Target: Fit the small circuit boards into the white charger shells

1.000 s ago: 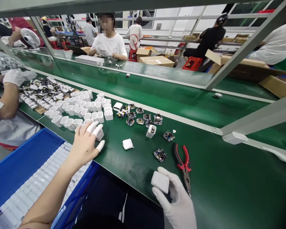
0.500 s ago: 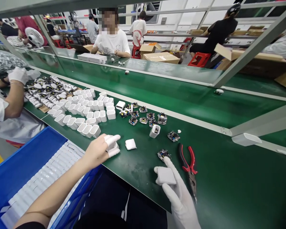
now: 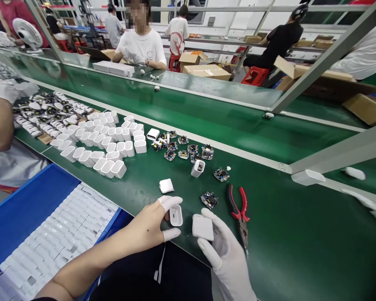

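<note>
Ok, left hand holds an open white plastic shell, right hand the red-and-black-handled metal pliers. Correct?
No: the right hand holds a white rounded-square block; the pliers lie on the green tabletop, per the head view. The left hand does hold the shell.

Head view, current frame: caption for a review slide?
Left hand holds an open white case; gloved right hand holds a white block near red-handled pliers.

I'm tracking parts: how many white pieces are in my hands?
2: an open case in your left hand, a squarish block in your right hand. More may be hidden.
</note>
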Demonstrator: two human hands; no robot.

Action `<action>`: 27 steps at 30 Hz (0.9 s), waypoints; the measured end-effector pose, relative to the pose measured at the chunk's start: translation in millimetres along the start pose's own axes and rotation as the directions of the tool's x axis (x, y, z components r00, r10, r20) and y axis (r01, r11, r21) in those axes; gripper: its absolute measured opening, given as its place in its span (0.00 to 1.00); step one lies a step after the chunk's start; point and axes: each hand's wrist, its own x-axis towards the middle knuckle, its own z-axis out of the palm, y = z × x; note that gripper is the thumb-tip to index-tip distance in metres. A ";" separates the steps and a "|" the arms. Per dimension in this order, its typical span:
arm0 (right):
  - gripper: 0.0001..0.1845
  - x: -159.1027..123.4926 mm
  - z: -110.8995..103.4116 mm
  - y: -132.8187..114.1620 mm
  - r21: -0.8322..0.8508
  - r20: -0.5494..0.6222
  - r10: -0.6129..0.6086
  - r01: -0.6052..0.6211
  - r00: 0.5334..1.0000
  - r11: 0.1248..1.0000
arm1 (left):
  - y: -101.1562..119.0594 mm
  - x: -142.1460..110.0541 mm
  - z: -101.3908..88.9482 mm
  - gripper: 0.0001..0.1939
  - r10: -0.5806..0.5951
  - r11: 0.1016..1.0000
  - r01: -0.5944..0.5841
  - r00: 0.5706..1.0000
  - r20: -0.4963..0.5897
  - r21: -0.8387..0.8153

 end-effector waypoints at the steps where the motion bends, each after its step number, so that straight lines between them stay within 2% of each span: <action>1: 0.27 0.3 0.0 -0.7 -0.006 0.003 -0.008 0.008 1.000 1.000 | 0.6 -0.3 0.9 0.36 0.002 1.000 -0.002 1.000 -0.004 -0.012; 4: 0.27 0.6 0.6 -3.4 0.010 0.019 -0.005 0.005 1.000 1.000 | 2.6 2.3 5.8 0.34 0.045 0.999 -0.046 0.999 -0.030 -0.024; 9: 0.31 0.8 2.9 -5.1 0.156 -0.015 0.046 -0.043 0.999 0.987 | 3.1 7.6 14.4 0.33 0.141 0.989 -0.144 0.987 -0.077 -0.034; 14: 0.25 1.6 5.7 -1.2 0.188 -0.070 0.041 -0.027 0.997 0.982 | 0.4 6.9 19.2 0.33 0.202 0.977 -0.209 0.973 -0.110 -0.051; 19: 0.25 1.5 4.7 -1.3 0.274 -0.114 0.021 0.012 0.993 0.962 | -1.1 7.1 19.4 0.32 0.220 0.971 -0.230 0.968 -0.124 -0.071; 22: 0.28 1.4 2.5 -3.9 0.369 -0.125 0.117 -0.064 0.985 0.927 | -1.3 7.8 19.2 0.31 0.207 0.971 -0.220 0.970 -0.126 -0.098; 25: 0.28 1.9 0.8 -5.6 0.483 -0.031 0.224 -0.181 0.974 0.857 | -1.6 7.9 19.3 0.31 0.205 0.971 -0.218 0.971 -0.127 -0.101; 27: 0.27 2.8 0.2 -5.7 0.541 0.001 0.248 -0.209 0.969 0.815 | -2.0 7.5 19.3 0.32 0.211 0.970 -0.224 0.969 -0.129 -0.098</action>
